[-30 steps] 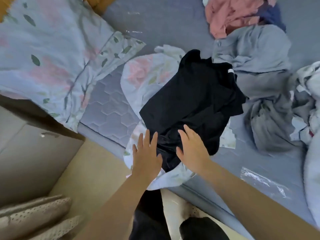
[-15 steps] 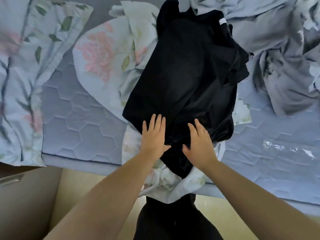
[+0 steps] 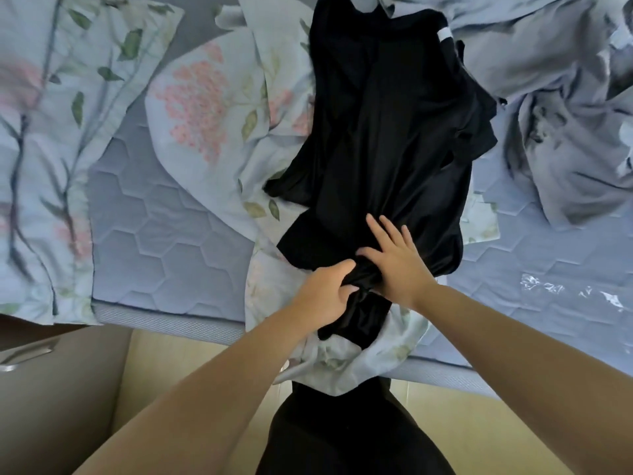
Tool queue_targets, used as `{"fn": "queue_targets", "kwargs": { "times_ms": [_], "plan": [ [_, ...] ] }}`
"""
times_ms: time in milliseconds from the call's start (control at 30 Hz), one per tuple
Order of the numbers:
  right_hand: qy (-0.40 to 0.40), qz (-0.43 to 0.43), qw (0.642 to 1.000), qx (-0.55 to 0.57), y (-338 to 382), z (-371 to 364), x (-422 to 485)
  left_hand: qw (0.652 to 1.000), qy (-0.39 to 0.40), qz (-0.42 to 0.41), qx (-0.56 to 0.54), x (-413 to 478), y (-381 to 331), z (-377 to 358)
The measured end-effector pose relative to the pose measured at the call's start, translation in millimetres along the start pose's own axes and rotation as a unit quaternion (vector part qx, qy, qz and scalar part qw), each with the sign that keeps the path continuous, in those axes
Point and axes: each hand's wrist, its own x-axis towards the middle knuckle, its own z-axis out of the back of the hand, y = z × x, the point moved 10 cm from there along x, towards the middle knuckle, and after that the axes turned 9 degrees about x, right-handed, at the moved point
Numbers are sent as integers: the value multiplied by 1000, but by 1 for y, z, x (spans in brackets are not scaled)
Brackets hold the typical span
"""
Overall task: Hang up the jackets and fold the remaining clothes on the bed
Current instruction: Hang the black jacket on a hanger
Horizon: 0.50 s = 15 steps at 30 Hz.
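soft cloth all over, one flash of plastic

the black garment (image 3: 394, 149) is thin, smooth fabric with a faint sheen where it bunches, and there's a small matt white tag (image 3: 445, 34) on it. under it lies the floral sheet (image 3: 205, 108), light printed cloth, matt and creased. the mattress (image 3: 164, 241) shows grey-blue quilting in hexagon stitching, with a mesh-looking band along its edge. the grey clothes (image 3: 565, 159) are soft, matt and heavily rumpled. the clear plastic film (image 3: 565, 293) is glossy and crinkled, and the floor (image 3: 191, 358) is pale and smooth.
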Motion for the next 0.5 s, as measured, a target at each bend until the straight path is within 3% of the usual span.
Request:
{"fn": "queue_targets", "kwargs": {
  "times_ms": [100, 233, 300, 333, 400, 433, 467, 500],
  "plan": [
    [3, -26, 997, 78, -4, 5, 3, 995, -52, 40, -69, 1, 5, 25],
    [-35, -140, 950, 277, -12, 23, -13, 986, -87, 108, -96, 3, 21, 42],
    [16, -167, 925, 340, -4, 20, -24, 985, -35, 113, -122, 9, 23, 37],
    [63, -180, 899, 394, 0, 14, -31, 983, 13, 112, -148, 10, 22, 30],
    [174, -222, 813, 509, 5, -1, -48, 972, 102, 107, -183, 10, 18, 18],
    [184, -235, 797, 525, 0, -2, -51, 971, 110, 105, -184, 10, 18, 17],
    [154, -229, 823, 497, -10, 5, -48, 973, 92, 107, -183, 13, 18, 21],
    [85, -216, 872, 430, -24, 17, -41, 976, 51, 111, -178, 17, 20, 28]
  ]
}}
